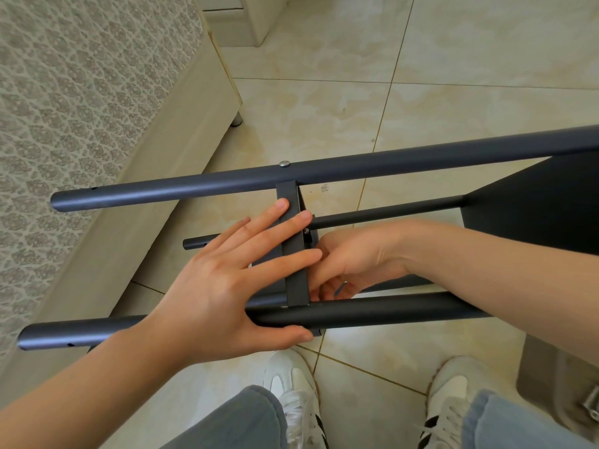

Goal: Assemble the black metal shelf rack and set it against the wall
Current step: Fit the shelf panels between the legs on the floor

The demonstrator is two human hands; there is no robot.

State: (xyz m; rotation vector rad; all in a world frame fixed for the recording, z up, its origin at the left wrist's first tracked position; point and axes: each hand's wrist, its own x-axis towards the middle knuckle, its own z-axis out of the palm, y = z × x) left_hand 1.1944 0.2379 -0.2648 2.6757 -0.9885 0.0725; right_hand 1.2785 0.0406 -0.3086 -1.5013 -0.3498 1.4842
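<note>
The black metal rack lies on its side above the tiled floor. Its far tube [389,162] carries a screw head [284,163], and its near tube [389,311] runs left to right in front of me. A shelf's edge [296,273] spans the two tubes; another black shelf [534,202] sits at the right. My left hand [223,286] presses straight fingers across the shelf edge, with the thumb along the near tube's underside. My right hand [356,257] reaches in behind that edge, fingers curled, pinching a small screw [340,288].
A bed with a patterned mattress [81,92] and a short leg [236,119] runs along the left. My white shoes [295,393] [450,393] stand on the tiles below the rack. A beige object with metal hardware [593,406] sits at the lower right.
</note>
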